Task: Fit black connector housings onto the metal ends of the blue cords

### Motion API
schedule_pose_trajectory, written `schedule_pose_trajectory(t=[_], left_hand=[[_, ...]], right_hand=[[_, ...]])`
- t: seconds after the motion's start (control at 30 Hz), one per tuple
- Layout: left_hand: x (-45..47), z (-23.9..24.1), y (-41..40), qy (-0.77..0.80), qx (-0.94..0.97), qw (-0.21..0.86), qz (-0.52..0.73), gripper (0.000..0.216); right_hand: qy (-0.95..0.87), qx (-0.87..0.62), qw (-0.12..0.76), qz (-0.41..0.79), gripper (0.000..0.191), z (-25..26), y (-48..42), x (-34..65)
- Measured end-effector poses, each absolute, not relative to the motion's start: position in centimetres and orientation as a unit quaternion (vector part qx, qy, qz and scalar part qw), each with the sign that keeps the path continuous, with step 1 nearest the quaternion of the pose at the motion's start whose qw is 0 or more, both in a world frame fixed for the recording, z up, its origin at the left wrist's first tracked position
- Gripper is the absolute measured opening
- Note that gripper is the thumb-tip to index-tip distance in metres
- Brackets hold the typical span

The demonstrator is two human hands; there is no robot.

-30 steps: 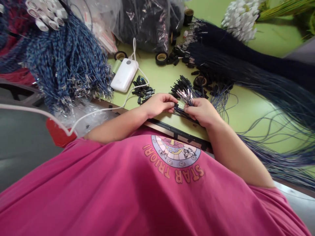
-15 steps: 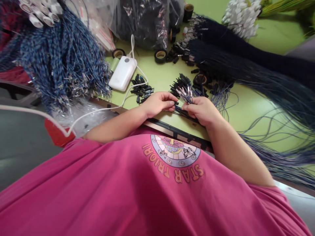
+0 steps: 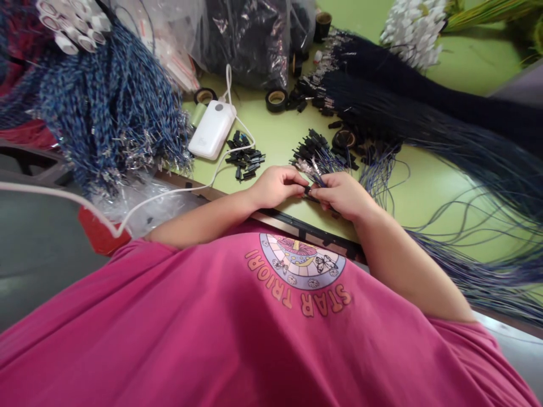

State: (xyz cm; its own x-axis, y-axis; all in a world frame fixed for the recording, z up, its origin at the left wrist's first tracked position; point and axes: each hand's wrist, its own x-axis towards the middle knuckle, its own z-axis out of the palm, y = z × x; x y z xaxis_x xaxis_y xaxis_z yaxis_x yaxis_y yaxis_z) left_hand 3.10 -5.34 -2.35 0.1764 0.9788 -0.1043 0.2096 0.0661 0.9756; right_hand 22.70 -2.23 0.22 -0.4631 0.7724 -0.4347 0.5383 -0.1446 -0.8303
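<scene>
Close to the table's near edge, my left hand (image 3: 278,186) pinches a small black connector housing (image 3: 306,190) between thumb and fingertips. My right hand (image 3: 344,195) is closed around a thin bunch of dark wires (image 3: 320,180) whose metal terminals (image 3: 309,165) stick out above the fingers. The fingertips of both hands meet at the connector housing; whether a wire is inside it I cannot make out. Just beyond the hands lies a heap of wires with black connectors on their ends (image 3: 311,148). Left of it rests a pile of loose black connector housings (image 3: 246,158).
A white power bank (image 3: 212,129) with a white cable lies left of the hands. Rolls of black tape (image 3: 276,100) sit farther back, before a plastic bag (image 3: 246,39). Blue twisted wires (image 3: 110,102) hang at left; long dark wires (image 3: 407,96) cover the right.
My hands have come together, so the black connector housing in the left now meets the right fingertips. The wire bunch in my right hand has tilted lower and toward the left.
</scene>
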Motion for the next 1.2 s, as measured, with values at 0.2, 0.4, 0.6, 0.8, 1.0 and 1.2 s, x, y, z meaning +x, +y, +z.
schedule_pose_trajectory(t=[0.2,0.4,0.6,0.8,1.0,1.2], left_hand=[[3.6,-2.6,-5.2,0.546,0.461,0.584,0.385,0.014],[3.7,-2.6,-5.2,0.541,0.496,0.572,0.366,0.011],[3.7,-2.5,-5.6,0.553,0.593,0.483,0.331,0.011],[2.2,-0.9,-7.0,0.555,0.708,0.349,0.262,0.012],[0.9,-0.8,-8.1,0.579,0.688,0.379,0.22,0.011],[1.1,-0.6,-7.8,0.592,0.605,0.466,0.257,0.015]], right_hand=[[-0.666,-0.495,0.127,0.544,0.023,0.6,-2.0,22.5],[-0.656,-0.5,0.107,0.555,0.028,0.5,-2.2,22.4],[-0.674,-0.498,0.106,0.534,0.026,-0.1,-2.4,22.2],[-0.626,-0.501,0.199,0.564,0.012,-0.1,-1.8,22.5],[-0.79,-0.508,0.151,0.307,0.014,-1.2,-1.6,21.4],[-0.828,-0.495,0.091,0.247,0.018,-1.2,-1.7,20.6]])
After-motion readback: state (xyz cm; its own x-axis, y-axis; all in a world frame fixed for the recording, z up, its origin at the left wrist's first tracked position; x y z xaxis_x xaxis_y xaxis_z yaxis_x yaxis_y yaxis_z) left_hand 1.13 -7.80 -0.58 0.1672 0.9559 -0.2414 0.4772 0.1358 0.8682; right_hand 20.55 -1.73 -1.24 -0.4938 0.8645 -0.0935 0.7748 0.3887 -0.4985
